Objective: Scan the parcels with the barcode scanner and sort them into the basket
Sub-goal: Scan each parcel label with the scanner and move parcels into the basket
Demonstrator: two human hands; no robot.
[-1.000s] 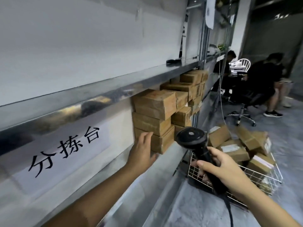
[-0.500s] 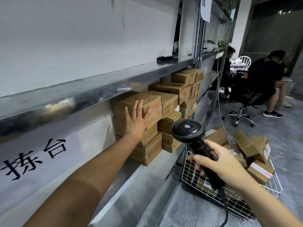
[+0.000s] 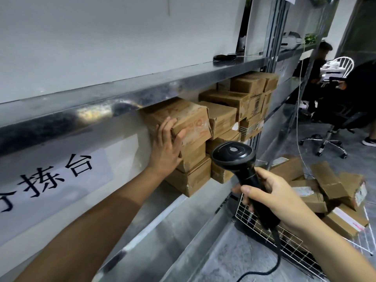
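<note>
Brown cardboard parcels are stacked on the lower metal shelf (image 3: 162, 202). My left hand (image 3: 165, 148) grips the near end of the top parcel (image 3: 191, 121) of the closest stack, fingers over its top edge and thumb on its front face. My right hand (image 3: 272, 197) holds the handle of a black corded barcode scanner (image 3: 234, 154), whose head sits in front of the stack. A white wire basket (image 3: 254, 217) on the floor at the right holds several parcels (image 3: 329, 184).
The upper metal shelf edge (image 3: 142, 92) runs just above the stack. A white sign with black characters (image 3: 50, 178) hangs on the left. People sit at the far right by a black office chair (image 3: 333, 127) and a white chair (image 3: 345, 64). Grey floor lies below.
My left hand climbed from the bottom parcel of the stack to the top one and closed on its near end. The scanner rose slightly and stayed in my right hand.
</note>
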